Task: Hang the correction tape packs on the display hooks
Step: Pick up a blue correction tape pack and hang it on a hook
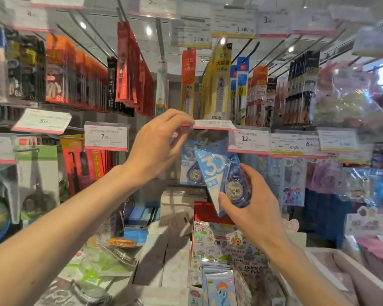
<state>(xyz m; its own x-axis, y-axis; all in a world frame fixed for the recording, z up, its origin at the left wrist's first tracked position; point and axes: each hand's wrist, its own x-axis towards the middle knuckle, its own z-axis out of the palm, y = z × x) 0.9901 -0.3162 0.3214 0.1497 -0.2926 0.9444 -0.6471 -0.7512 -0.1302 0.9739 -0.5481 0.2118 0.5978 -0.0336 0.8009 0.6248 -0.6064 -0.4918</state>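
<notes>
My right hand (pixel 250 202) grips a blue correction tape pack (pixel 217 171) marked with a large white 30, tilted, its top end up by the display hook (pixel 202 135). Whether its hole sits on the hook I cannot tell. A second identical pack (pixel 189 166) hangs behind it on the same hook. My left hand (pixel 157 146) pinches the price tag flap (pixel 215 124) at the hook's tip and holds it lifted flat.
Price tags (pixel 106 136) (pixel 249 140) flank the hook at the same height. Pen and refill packs (pixel 219 85) hang on the row above. Sticker packs (pixel 219 244) and boxes fill the shelf below. Scissors packs (pixel 38 182) hang at left.
</notes>
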